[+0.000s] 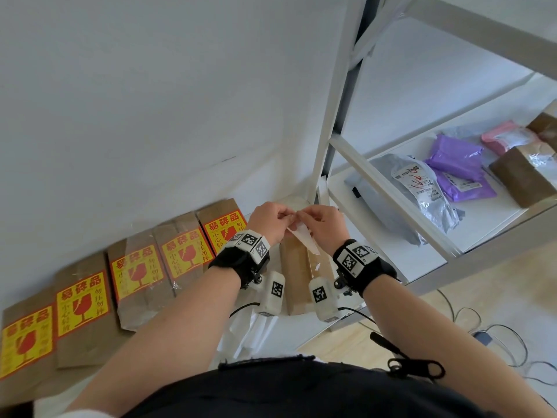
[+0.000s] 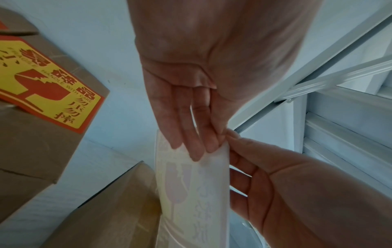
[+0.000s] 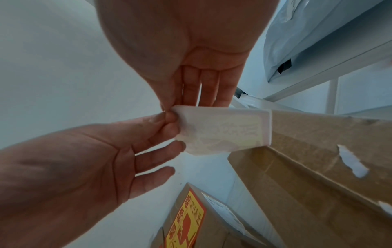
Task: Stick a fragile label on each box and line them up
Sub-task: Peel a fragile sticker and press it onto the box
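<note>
Several brown boxes with red-and-yellow fragile labels [image 1: 137, 274] lie in a row along the white wall. An unlabelled brown box [image 1: 297, 282] lies to the right of the row, under my hands; it also shows in the wrist views [image 2: 118, 209] [image 3: 307, 167]. A fragile label [image 1: 303, 238] with its white back towards me hangs above this box. My left hand [image 1: 281, 220] and right hand [image 1: 304, 217] both pinch its top corner, fingertips touching. The label's print shows faintly through the paper [image 2: 193, 193] [image 3: 222, 132].
A white metal shelf rack [image 1: 391, 188] stands to the right and holds purple parcels [image 1: 455, 158], a grey mailer bag [image 1: 422, 188] and a brown box [image 1: 524, 176]. White backing sheets [image 1: 250, 330] lie on the floor near me. Cables [image 1: 482, 336] run over the wooden floor at right.
</note>
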`<state>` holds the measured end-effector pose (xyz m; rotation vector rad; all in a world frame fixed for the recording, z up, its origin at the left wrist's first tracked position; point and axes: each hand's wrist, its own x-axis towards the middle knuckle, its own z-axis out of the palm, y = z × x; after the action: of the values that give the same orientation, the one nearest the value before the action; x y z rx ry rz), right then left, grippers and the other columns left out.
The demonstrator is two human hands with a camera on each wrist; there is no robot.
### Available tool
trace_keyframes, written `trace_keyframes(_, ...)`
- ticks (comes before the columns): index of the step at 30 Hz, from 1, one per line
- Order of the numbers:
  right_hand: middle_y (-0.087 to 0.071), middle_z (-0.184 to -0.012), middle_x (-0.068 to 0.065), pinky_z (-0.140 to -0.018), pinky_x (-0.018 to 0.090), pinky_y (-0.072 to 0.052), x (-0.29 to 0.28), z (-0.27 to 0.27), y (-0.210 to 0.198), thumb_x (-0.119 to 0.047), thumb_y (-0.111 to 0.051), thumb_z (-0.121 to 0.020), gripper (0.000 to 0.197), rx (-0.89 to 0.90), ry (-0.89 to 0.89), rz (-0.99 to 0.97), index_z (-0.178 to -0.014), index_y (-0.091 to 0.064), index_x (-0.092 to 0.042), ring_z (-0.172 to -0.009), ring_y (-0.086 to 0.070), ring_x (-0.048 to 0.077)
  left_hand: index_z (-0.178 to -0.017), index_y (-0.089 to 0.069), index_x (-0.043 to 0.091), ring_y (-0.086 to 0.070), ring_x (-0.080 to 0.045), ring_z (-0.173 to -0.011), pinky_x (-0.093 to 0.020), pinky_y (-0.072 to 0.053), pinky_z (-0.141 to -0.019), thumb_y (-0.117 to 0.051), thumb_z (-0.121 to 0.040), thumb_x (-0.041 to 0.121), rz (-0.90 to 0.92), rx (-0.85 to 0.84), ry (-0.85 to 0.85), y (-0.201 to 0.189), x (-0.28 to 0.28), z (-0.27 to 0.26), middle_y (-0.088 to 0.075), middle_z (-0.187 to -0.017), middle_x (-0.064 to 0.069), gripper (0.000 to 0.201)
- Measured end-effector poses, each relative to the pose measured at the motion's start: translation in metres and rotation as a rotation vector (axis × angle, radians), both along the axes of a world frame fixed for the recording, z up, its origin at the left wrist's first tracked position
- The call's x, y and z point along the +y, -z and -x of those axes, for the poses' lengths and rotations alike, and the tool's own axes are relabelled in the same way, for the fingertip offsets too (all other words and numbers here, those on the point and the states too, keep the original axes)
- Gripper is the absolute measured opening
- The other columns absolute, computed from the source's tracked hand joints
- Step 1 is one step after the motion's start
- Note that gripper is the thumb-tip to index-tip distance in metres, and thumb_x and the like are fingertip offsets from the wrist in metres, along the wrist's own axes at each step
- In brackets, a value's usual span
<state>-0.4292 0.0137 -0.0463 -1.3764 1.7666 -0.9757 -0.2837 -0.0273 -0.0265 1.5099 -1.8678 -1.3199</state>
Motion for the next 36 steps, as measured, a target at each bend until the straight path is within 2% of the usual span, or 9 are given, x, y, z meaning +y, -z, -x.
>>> trace_keyframes(2, -0.07, -0.076, -0.008, -0.074, 0.035, -0.055, 0.0, -0.001, 0.001, -0.026, -0.058, -0.096, 0.02, 0.007, 0.003, 0.0, -0.083, -0.073, -0.023, -0.071, -0.062, 0.011, -0.087, -0.069, 0.02, -0.07, -0.01, -0.064, -0.014, -0.047, -0.047, -0.062, -0.096, 0.022, 0.015, -0.012, -0.002, -0.001, 0.001, 0.0, -0.073, -0.08, 0.0, 0.011)
trace_keyframes(7, -0.069, -0.077, 0.015, -0.068, 0.046, -0.053, 0.002, -0.004, 0.002, -0.027, -0.055, -0.098, 0.028, -0.008, 0.01, 0.0, -0.078, -0.072, -0.017, -0.073, -0.062, 0.035, -0.087, -0.07, 0.02, -0.073, -0.012, -0.065, -0.022, -0.051, -0.055, -0.063, -0.095, 0.025, 0.037, -0.042, 0.009, -0.003, 0.003, -0.002, -0.073, -0.081, 0.001, 0.012)
trace_keyframes(10, -0.071, -0.078, 0.011, -0.071, 0.049, -0.056, 0.002, -0.006, 0.001, -0.028, -0.056, -0.097, 0.026, -0.01, 0.004, 0.001, -0.078, -0.073, -0.02, -0.076, -0.066, 0.033, -0.086, -0.07, 0.019, -0.073, -0.012, -0.064, -0.023, -0.053, -0.055, -0.062, -0.094, 0.024, 0.039, -0.026, -0.003, -0.005, 0.004, -0.004, -0.074, -0.082, 0.001, 0.013)
trace_keyframes(14, -0.072, -0.08, 0.0, -0.076, 0.045, -0.057, 0.003, -0.008, -0.002, -0.028, -0.056, -0.097, 0.023, 0.006, -0.002, -0.002, -0.082, -0.073, -0.023, -0.076, -0.067, 0.022, -0.085, -0.069, 0.015, -0.073, -0.016, -0.064, -0.028, -0.058, -0.054, -0.059, -0.095, 0.026, 0.008, 0.007, -0.036, -0.008, 0.008, -0.004, -0.074, -0.083, 0.0, 0.017)
trace_keyframes(21, -0.072, -0.08, 0.003, -0.076, 0.046, -0.057, 0.006, -0.011, -0.004, -0.025, -0.056, -0.097, 0.025, -0.008, 0.007, 0.005, -0.079, -0.072, -0.022, -0.076, -0.066, 0.026, -0.081, -0.066, 0.017, -0.073, -0.015, -0.064, -0.033, -0.06, -0.057, -0.058, -0.095, 0.025, 0.04, 0.006, -0.057, -0.01, 0.013, -0.002, -0.073, -0.084, -0.003, 0.018)
trace_keyframes(26, -0.073, -0.082, 0.003, -0.075, 0.048, -0.058, 0.007, -0.013, -0.005, -0.026, -0.058, -0.097, 0.024, -0.084, -0.011, -0.004, -0.081, -0.073, -0.016, -0.078, -0.069, 0.026, -0.079, -0.062, 0.022, -0.071, -0.011, -0.06, -0.026, -0.056, -0.052, -0.053, -0.098, 0.023, 0.104, -0.078, -0.027, -0.011, 0.016, -0.003, -0.071, -0.084, 0.0, 0.021)
trace_keyframes(30, -0.073, -0.084, 0.002, -0.073, 0.047, -0.059, 0.006, -0.013, -0.002, -0.021, -0.06, -0.096, 0.018, -0.086, -0.013, -0.011, -0.087, -0.073, -0.015, -0.078, -0.071, 0.025, -0.085, -0.06, 0.022, -0.07, -0.011, -0.056, -0.033, -0.059, -0.053, -0.049, -0.1, 0.022, 0.136, -0.157, 0.022, -0.011, 0.018, -0.005, -0.069, -0.086, 0.001, 0.019)
trace_keyframes(33, -0.072, -0.079, 0.0, -0.072, 0.041, -0.06, 0.007, -0.014, -0.002, -0.02, -0.056, -0.098, 0.019, -0.033, -0.039, -0.009, -0.088, -0.072, -0.015, -0.072, -0.07, 0.018, -0.087, -0.06, 0.022, -0.07, -0.013, -0.058, -0.029, -0.053, -0.052, -0.045, -0.101, 0.022, 0.183, -0.233, 0.059, -0.013, 0.019, -0.008, -0.068, -0.085, 0.004, 0.021)
trace_keyframes(36, -0.07, -0.073, 0.0, -0.072, 0.036, -0.059, 0.01, -0.016, -0.004, -0.017, -0.052, -0.099, 0.022, 0.049, -0.07, 0.014, -0.086, -0.069, -0.016, -0.066, -0.067, 0.013, -0.088, -0.059, 0.024, -0.07, -0.019, -0.071, -0.032, -0.054, -0.066, -0.042, -0.101, 0.023, 0.283, -0.367, 0.115, -0.017, 0.02, -0.009, -0.069, -0.089, 0.0, 0.022)
